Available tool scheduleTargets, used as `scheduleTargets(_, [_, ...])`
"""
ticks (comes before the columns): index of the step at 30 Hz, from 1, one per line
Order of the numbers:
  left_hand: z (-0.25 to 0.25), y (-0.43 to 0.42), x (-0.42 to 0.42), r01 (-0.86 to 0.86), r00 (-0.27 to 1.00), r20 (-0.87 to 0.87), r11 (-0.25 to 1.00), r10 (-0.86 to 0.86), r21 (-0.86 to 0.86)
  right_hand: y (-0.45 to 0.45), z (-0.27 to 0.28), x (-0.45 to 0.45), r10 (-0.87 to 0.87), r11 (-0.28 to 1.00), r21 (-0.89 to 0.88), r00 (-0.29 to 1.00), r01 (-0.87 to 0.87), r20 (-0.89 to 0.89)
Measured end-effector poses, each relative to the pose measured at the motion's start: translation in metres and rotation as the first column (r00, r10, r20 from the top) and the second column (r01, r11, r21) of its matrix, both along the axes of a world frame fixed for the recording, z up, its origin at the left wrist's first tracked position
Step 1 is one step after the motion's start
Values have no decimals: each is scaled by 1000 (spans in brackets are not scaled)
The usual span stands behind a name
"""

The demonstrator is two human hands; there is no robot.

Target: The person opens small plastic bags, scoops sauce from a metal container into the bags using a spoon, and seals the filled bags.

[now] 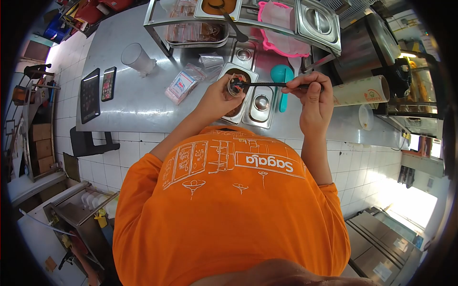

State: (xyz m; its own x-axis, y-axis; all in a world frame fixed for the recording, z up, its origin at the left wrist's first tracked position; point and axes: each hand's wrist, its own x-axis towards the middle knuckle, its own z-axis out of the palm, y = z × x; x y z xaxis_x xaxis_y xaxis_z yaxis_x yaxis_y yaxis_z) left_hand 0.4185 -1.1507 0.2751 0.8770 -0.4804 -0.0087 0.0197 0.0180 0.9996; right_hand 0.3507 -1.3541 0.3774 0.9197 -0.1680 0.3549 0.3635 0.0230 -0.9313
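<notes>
My left hand [220, 99] is closed around a small clear plastic cup [234, 95], held above an open steel pan [255, 76] with brown sauce in it. In my right hand [313, 97] is the end of a long black spoon [267, 85], gripped between thumb and fingers. The spoon lies almost level and its head is at the cup's mouth; what is inside the cup is hard to make out. Beside the open pan sits a steel pan with a knobbed lid [261, 103]. A teal scoop [283, 78] lies just right of the pans, between my hands.
Left on the steel table [129, 114] are a tablet [90, 95], a phone [109, 83], a stack of clear cups [137, 58] and a packet [183, 86]. A raised rack [267, 25] holds pans and a pink tray [281, 24]. A long cup sleeve [360, 91] lies right.
</notes>
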Motion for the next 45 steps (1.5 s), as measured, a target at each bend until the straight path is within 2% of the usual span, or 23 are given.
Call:
scheduleTargets(3, [2,0,2,6,999,46,999,-8,48,-1,2,-3,-1,999,-35,999,3,50])
scheduleTargets(6, [6,3,3,-21,977,214,986,-15,166,0,5,-2,10,999,-35,996,-7,87])
scheduleTargets(15, [7,7,3,-6,980,195,984,-29,178,-4,1,4,-156,983,107,987,151,31])
scheduleTargets(21, [-11,7,7,-33,980,199,987,1,159,-7,2,4,-220,965,157,975,210,46])
scheduleTargets(24, [0,11,6,-50,971,240,979,1,198,-12,7,5,-298,929,237,954,283,31])
scheduleTargets(27, [2,15,6,-83,981,189,979,48,184,-19,10,4,-401,886,250,916,390,-5])
scheduleTargets(30, [-6,21,10,-93,983,168,991,76,94,-22,-7,6,-391,905,145,917,399,-83])
scheduleTargets(33, [-7,27,16,-7,999,51,995,12,-98,-11,-43,16,-262,955,82,939,286,-225])
scheduleTargets(35, [-1,34,22,136,985,-77,969,-155,-207,-4,-64,23,-110,990,45,927,135,-359])
scheduleTargets(36, [3,36,24,197,962,-133,943,-239,-267,1,-68,24,-216,968,-190,924,162,-314])
scheduleTargets(38, [8,38,27,317,891,-191,864,-413,-391,13,-71,26,-382,763,-609,911,216,-155])
scheduleTargets(41, [18,34,26,435,728,-224,690,-648,-578,21,-56,28,-303,483,-804,928,347,219])
scheduleTargets(42, [19,32,24,456,661,-223,620,-716,-638,27,-53,25,-224,646,-729,969,225,101])
scheduleTargets(43, [18,29,24,478,621,-217,583,-753,-657,31,-51,26,-92,809,-587,992,26,-84])
scheduleTargets(44, [16,26,23,498,580,-208,545,-788,-675,33,-50,28,77,908,-385,969,-165,-234])
scheduleTargets(45, [14,24,23,515,538,-198,505,-819,-693,35,-50,30,270,932,-143,903,-332,-333])
